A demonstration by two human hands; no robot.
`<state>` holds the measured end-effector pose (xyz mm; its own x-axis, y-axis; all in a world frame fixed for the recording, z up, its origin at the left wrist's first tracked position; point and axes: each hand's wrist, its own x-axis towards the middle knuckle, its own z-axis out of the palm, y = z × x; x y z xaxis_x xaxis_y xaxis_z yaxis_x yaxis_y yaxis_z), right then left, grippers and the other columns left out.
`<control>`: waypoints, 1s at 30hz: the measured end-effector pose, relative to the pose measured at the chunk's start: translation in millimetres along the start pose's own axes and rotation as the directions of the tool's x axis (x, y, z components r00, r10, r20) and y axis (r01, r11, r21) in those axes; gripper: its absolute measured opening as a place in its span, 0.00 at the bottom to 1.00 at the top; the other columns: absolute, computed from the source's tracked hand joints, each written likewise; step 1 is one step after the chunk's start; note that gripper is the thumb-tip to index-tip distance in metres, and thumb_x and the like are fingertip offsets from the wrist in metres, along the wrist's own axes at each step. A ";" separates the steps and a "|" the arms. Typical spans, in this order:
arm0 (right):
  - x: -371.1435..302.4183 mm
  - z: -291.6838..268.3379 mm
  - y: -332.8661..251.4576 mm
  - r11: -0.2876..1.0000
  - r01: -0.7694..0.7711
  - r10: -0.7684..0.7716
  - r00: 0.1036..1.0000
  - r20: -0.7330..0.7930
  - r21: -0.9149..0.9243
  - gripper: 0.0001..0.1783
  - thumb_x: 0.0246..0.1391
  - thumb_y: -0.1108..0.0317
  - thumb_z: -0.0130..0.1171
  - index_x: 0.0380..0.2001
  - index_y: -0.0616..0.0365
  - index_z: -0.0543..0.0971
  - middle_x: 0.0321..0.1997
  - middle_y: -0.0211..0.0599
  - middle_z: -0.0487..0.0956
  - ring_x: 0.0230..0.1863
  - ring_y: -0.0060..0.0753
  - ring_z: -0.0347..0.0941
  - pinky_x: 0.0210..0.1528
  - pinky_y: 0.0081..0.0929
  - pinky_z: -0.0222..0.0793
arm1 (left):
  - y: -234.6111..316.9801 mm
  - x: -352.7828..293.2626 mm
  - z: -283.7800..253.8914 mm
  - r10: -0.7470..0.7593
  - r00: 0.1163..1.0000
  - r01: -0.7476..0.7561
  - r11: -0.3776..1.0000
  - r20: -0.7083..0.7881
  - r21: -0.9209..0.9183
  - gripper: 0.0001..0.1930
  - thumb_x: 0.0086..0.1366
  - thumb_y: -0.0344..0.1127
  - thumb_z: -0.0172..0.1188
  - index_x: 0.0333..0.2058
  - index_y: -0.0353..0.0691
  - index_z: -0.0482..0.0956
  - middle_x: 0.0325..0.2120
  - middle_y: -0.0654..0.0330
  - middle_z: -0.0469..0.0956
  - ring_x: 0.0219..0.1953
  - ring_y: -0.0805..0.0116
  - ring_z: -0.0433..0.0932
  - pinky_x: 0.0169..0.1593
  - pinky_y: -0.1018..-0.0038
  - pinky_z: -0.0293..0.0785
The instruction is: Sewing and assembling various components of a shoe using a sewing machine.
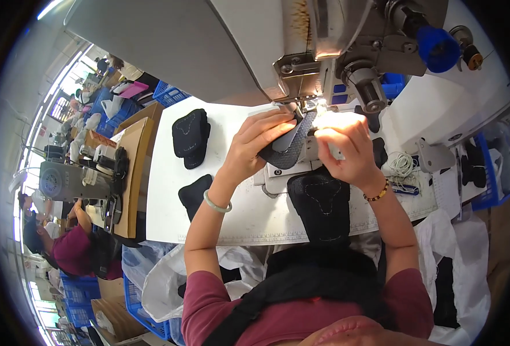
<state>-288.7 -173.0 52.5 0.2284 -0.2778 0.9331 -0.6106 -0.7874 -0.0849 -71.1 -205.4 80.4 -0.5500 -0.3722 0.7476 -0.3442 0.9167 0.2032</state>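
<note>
Under the lit needle area of a sewing machine (pixel 310 104) sits a black mesh fabric piece (pixel 289 155) with a curved edge. My left hand (pixel 258 144) grips its left side, fingers laid over a smooth grey-black flap. Just right of the needle, my right hand (pixel 350 147) is closed with thumb and fingertips together beside the piece's edge; glare hides what is between them. A black padded piece with light stitching (pixel 321 202) lies below my hands at the table's front. To the left are another stitched black piece (pixel 190 132) and a plain-looking one (pixel 195 195).
The white table (pixel 168 173) has a ruler strip (pixel 255 237) along its front edge. At right lie a coil of pale cord (pixel 402 164) and a blue-handled tool (pixel 405 189). White plastic bags (pixel 168 282) hang near my lap. A co-worker (pixel 73 248) sits at another machine, far left.
</note>
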 end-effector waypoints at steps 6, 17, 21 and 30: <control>-8.7 8.9 -6.8 0.996 0.090 -0.090 0.996 0.006 0.009 0.23 0.36 0.74 0.66 0.40 0.49 0.74 0.42 0.23 0.74 0.41 0.28 0.70 0.45 0.29 0.64 | 2.1 0.6 -5.2 0.103 0.988 -0.106 0.994 0.116 0.022 0.29 0.39 0.18 0.57 0.46 0.41 0.75 0.48 0.60 0.75 0.52 0.58 0.73 0.48 0.68 0.74; -1.4 -8.5 -0.4 0.992 0.096 -0.102 0.993 0.065 0.087 0.22 0.31 0.77 0.62 0.37 0.52 0.76 0.42 0.25 0.75 0.38 0.31 0.71 0.43 0.30 0.64 | 54.7 1.8 11.5 -0.004 0.999 -0.006 0.962 0.035 0.272 0.29 0.37 0.18 0.56 0.46 0.28 0.71 0.45 0.48 0.73 0.49 0.54 0.73 0.51 0.65 0.72; -0.7 -14.7 11.5 0.975 0.076 -0.090 0.994 0.056 0.207 0.21 0.32 0.79 0.60 0.36 0.54 0.75 0.40 0.28 0.76 0.37 0.33 0.72 0.41 0.30 0.65 | 67.9 3.4 24.8 -0.137 0.991 0.133 0.928 -0.015 0.347 0.31 0.36 0.18 0.57 0.47 0.27 0.70 0.44 0.48 0.71 0.51 0.51 0.71 0.51 0.64 0.71; 8.4 -23.7 3.2 0.981 0.132 -0.151 0.980 0.132 0.141 0.11 0.40 0.76 0.62 0.31 0.58 0.76 0.38 0.28 0.77 0.36 0.27 0.73 0.41 0.28 0.66 | 44.9 -6.3 25.7 0.063 0.995 -0.038 0.956 -0.077 0.290 0.26 0.38 0.16 0.55 0.43 0.27 0.74 0.44 0.49 0.73 0.50 0.52 0.73 0.52 0.63 0.71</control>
<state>-306.6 -164.8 68.3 0.4165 -0.2259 0.8806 -0.4621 -0.8868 -0.0089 -102.6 -165.6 68.5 -0.5104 -0.3018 0.8053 -0.5288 0.8486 -0.0170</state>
